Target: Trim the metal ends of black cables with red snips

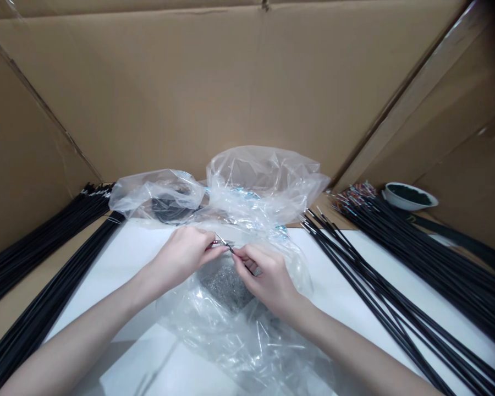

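Observation:
My left hand (190, 250) and my right hand (266, 269) meet above an open clear plastic bag (247, 335). In the right hand's pinch is the end of a thin black cable (231, 249). A slim silvery tip (221, 238) sticks out from it, up and to the left. My left thumb and forefinger are closed beside this tip; the fingers hide what they pinch, though a small reddish bit shows near them. Under the hands, a heap of tiny silvery-grey parts (229, 286) lies in the bag, too small to tell apart.
Bundles of black cables lie left (53, 236) and right (421, 258), with looser cables (367, 280) nearer on the right. A white bowl (429, 202) with dark contents stands at back right. Crumpled plastic bags (268, 170) rest against the cardboard wall (190, 82) behind the white tabletop (124, 264).

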A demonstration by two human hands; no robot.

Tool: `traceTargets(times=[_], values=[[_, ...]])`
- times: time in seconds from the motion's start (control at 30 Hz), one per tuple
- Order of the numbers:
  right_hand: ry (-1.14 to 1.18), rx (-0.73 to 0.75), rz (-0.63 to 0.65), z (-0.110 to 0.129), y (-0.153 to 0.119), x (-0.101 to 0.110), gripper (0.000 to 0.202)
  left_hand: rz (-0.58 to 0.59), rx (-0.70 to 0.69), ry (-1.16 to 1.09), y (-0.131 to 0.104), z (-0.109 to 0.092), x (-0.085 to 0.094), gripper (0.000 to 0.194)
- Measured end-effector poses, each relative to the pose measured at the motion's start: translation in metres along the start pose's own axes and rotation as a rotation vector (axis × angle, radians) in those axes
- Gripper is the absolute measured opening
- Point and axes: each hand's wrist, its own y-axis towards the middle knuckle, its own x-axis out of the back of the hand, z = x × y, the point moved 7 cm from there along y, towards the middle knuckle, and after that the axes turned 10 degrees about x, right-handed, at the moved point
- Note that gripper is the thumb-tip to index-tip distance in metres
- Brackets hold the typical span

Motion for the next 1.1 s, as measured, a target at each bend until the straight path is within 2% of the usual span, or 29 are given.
traceTargets(times=[0.2,0.3,0.43,0.57,0.77,0.9,1.1], values=[[-0.056,0.030,-0.036,-0.001,0.003,0.007,0.013,-0.011,-0.003,-0.043,0.001,0.001,0.000,0.042],[0.038,-0.040,-0.060,-0.008,0.006,0.011,0.011,0.004,0.027,-0.032,0.000,0.007,0.006,0.043],[0.125,-0.121,-0.032,-0.017,0.007,0.008,0.007,0.022,0.070,-0.019,-0.003,0.016,0.019,0.046],[0.147,-0.177,-0.018,-0.022,0.006,0.005,0.007,0.024,0.065,-0.037,-0.005,0.016,0.025,0.045],[0.202,-0.185,-0.016,-0.021,0.004,0.001,0.006,0.024,0.022,-0.055,-0.006,0.009,0.017,0.046],[0.303,-0.280,0.006,-0.029,0.000,-0.006,0.018,0.042,0.037,-0.019,-0.005,0.008,0.013,0.045],[0.428,-0.377,-0.011,-0.036,-0.004,-0.009,0.020,0.039,0.037,0.012,-0.007,0.007,0.015,0.044]])
